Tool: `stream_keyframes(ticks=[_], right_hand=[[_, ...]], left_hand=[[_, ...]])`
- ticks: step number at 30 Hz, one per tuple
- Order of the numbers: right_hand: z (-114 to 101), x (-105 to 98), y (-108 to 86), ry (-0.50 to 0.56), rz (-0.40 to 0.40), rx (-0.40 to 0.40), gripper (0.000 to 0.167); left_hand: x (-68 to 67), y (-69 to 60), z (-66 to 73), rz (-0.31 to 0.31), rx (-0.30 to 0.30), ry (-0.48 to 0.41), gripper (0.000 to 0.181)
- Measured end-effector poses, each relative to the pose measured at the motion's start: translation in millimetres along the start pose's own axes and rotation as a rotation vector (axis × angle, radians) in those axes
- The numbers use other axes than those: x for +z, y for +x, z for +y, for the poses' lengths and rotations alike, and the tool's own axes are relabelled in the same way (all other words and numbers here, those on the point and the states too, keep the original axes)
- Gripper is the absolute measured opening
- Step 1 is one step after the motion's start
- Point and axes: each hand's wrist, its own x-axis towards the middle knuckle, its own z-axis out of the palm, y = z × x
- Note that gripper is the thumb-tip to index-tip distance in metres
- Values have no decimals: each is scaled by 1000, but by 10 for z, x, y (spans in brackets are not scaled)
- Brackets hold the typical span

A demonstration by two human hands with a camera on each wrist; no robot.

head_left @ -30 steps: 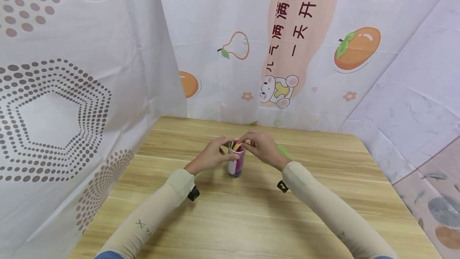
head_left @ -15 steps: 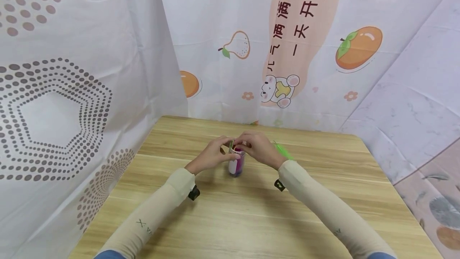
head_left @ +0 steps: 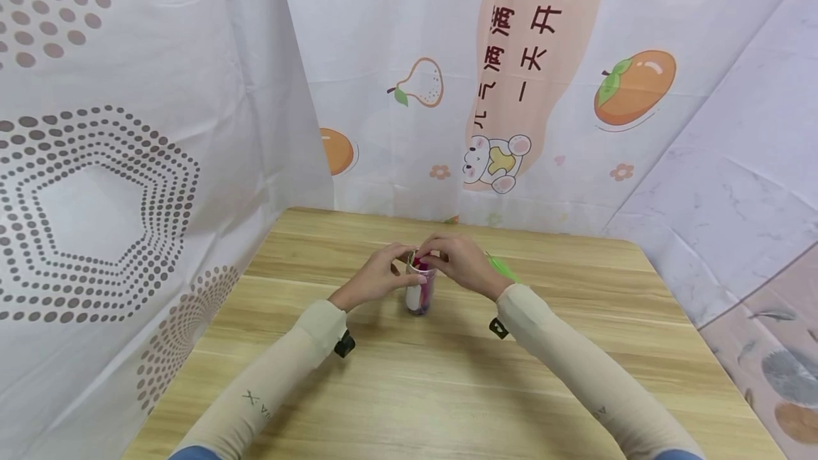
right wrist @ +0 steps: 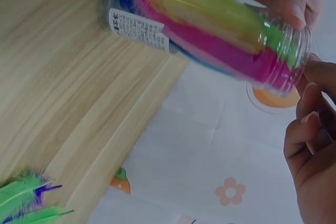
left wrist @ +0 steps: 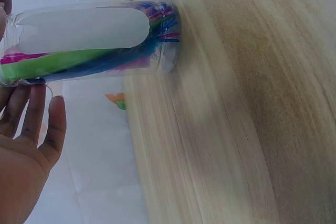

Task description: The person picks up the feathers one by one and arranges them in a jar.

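A clear jar (head_left: 415, 297) with a white label stands on the wooden table, filled with colourful feathers. Yellow (right wrist: 210, 11), magenta (right wrist: 220, 51) and green feathers show through its wall in the right wrist view. My left hand (head_left: 377, 275) holds the jar near its mouth, thumb in front and fingers round the far side. Over the mouth, my right hand (head_left: 461, 261) has curled fingers and pinches a feather at the rim; the fingers hide most of that feather's tip.
Green feathers (head_left: 501, 267) with purple parts lie on the table (head_left: 434, 389) behind my right wrist. A printed white cloth (head_left: 371, 34) hangs along the table's back edge, and another hangs on the left.
The yellow feather that stuck out at the mouth has gone down into the jar. My right hand has shifted slightly left over the opening; my left hand stays on the jar.
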Motion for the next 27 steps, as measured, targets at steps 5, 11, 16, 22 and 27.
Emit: stream_keyframes(ticks=[5, 11, 16, 22, 27], right_hand=[[73, -80, -88, -6, 58, 18, 12], [183, -190, -249, 23, 102, 37, 12], [269, -239, -412, 5, 102, 91, 10], [390, -270, -625, -11, 84, 155, 11], [484, -299, -783, -20, 83, 198, 10]], left_hand=[[13, 2, 10, 7, -4, 19, 55], [15, -1, 31, 12, -22, 18, 56], [8, -4, 31, 11, -24, 26, 56], [11, -7, 18, 13, -18, 25, 56], [14, -7, 21, 21, -14, 29, 56]])
